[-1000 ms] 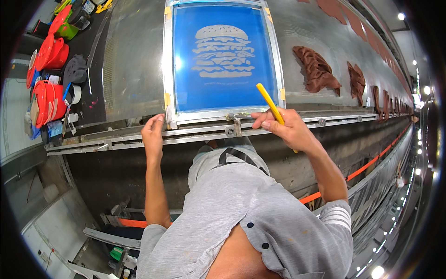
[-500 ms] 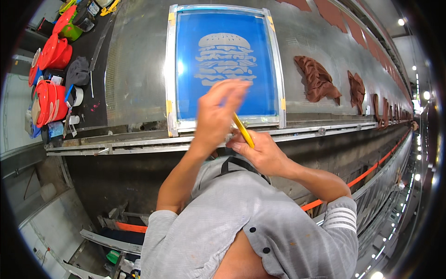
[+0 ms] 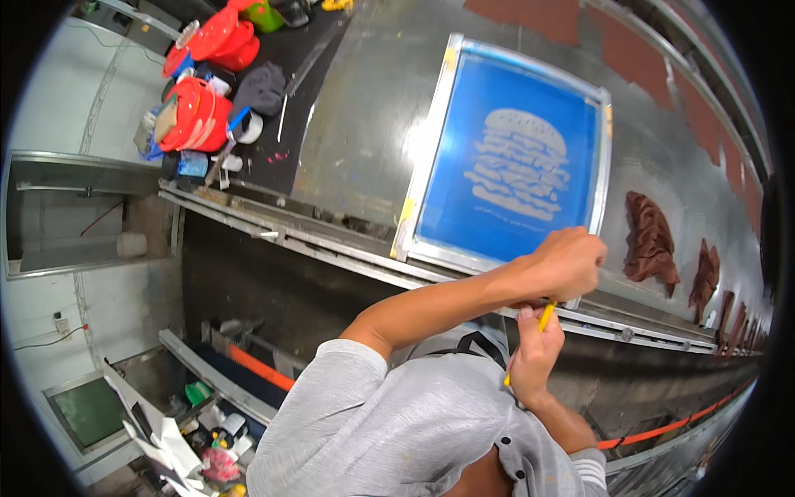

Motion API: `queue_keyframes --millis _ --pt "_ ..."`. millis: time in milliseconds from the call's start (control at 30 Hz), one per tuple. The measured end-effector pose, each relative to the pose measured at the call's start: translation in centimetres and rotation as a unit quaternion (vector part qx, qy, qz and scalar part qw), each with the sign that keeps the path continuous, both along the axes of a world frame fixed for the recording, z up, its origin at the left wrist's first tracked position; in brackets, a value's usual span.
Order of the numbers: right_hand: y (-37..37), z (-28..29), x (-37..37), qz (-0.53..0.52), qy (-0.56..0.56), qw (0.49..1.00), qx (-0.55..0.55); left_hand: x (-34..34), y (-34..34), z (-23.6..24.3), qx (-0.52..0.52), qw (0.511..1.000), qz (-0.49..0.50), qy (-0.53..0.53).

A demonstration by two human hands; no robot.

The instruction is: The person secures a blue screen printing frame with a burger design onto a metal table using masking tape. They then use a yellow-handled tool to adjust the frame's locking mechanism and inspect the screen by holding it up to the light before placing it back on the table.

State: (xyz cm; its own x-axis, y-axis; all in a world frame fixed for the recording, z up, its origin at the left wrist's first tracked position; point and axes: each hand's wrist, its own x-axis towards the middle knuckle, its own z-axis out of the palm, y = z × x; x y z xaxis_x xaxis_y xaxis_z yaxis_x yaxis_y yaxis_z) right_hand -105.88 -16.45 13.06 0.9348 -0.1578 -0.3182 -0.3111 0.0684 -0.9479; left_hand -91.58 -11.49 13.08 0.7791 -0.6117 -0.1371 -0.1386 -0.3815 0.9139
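A slim yellow stick-like thing (image 3: pixel 546 316) is held upright in my right hand (image 3: pixel 537 352), its lower end showing below the fist. Just above its upper end my left hand (image 3: pixel 567 263) is closed, fingers curled and turned away; whatever they grip is hidden. Both hands are close together over the near right corner of a silkscreen frame (image 3: pixel 603 178). The frame holds blue mesh (image 3: pixel 447 174) with a pale layered burger picture (image 3: pixel 522 161), and lies flat on the long grey table (image 3: pixel 356 124).
Red tubs (image 3: pixel 195 116), a dark cloth (image 3: pixel 262 89) and small bottles crowd the table's left end. Brown crumpled fabric pieces (image 3: pixel 650 240) lie right of the frame. Flat brown panels (image 3: pixel 633 62) line the far side. A metal rail (image 3: pixel 331 248) edges the near side.
The view has swung left and tilted, so the frame appears farther right and slanted. My left hand has gone from open and blurred over the screen to closed, above the right hand.
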Motion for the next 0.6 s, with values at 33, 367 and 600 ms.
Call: queue_keyframes --millis 33,367,600 --pt "0.1 -0.2 0.7 0.022 -0.011 1.000 0.006 0.1 0.2 -0.3 0.011 1.000 -0.002 -0.011" --pt "2.2 -0.1 -0.3 -0.057 -0.024 0.998 0.029 0.7 -0.4 0.3 -0.022 0.999 -0.021 -0.016" --pt "-1.8 -0.1 1.4 0.044 -0.007 0.999 -0.030 1.5 1.9 -2.3 -0.399 0.898 0.165 0.089"
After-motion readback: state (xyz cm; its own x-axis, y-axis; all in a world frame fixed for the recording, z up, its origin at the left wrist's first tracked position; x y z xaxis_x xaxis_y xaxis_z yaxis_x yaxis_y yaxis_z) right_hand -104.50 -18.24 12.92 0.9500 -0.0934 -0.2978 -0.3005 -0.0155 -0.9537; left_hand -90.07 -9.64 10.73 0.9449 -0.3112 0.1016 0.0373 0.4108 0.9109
